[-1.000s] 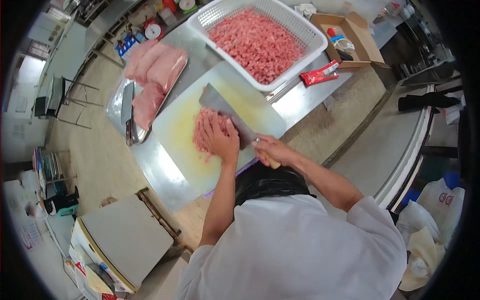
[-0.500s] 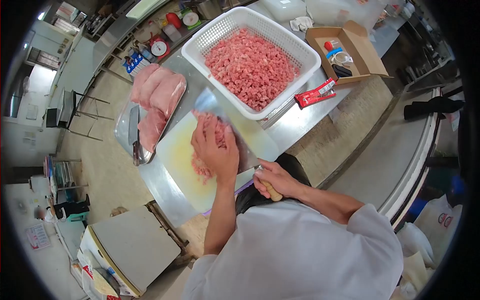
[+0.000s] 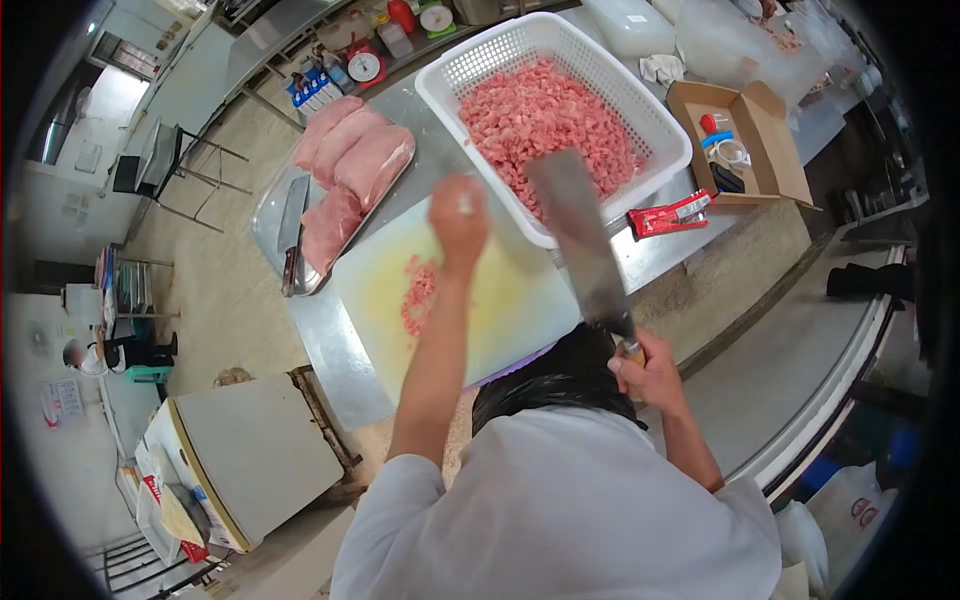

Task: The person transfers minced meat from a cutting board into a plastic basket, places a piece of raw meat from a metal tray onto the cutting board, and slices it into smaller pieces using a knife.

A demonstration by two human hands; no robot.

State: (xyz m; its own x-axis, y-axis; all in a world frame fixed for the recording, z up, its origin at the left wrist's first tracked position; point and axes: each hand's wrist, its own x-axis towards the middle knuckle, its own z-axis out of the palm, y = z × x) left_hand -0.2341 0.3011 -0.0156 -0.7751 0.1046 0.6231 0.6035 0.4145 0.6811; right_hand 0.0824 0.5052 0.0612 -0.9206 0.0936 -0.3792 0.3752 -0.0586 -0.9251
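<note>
My right hand (image 3: 652,370) is wrapped round the wooden handle of a cleaver (image 3: 583,240). Its broad blade is tilted up, overlapping the near rim of the white perforated basket (image 3: 668,185) in view. Diced raw meat (image 3: 545,115) is heaped in that basket. Over the far part of the cutting board (image 3: 500,290) is my left hand (image 3: 459,213), smeared by motion, so its fingers do not show clearly. A small pile of meat bits (image 3: 418,297) lies on the board beside my left forearm.
Left of the board, a metal tray (image 3: 268,222) holds large raw meat pieces (image 3: 350,150) and a knife (image 3: 292,225). A red packet (image 3: 668,214) and an open cardboard box (image 3: 775,140) are right of the basket. A person (image 3: 120,352) is at the far left.
The meat gathered between my left hand and the blade has left the board. The cleaver has swung right and up beside the basket; my left hand has moved up the board.
</note>
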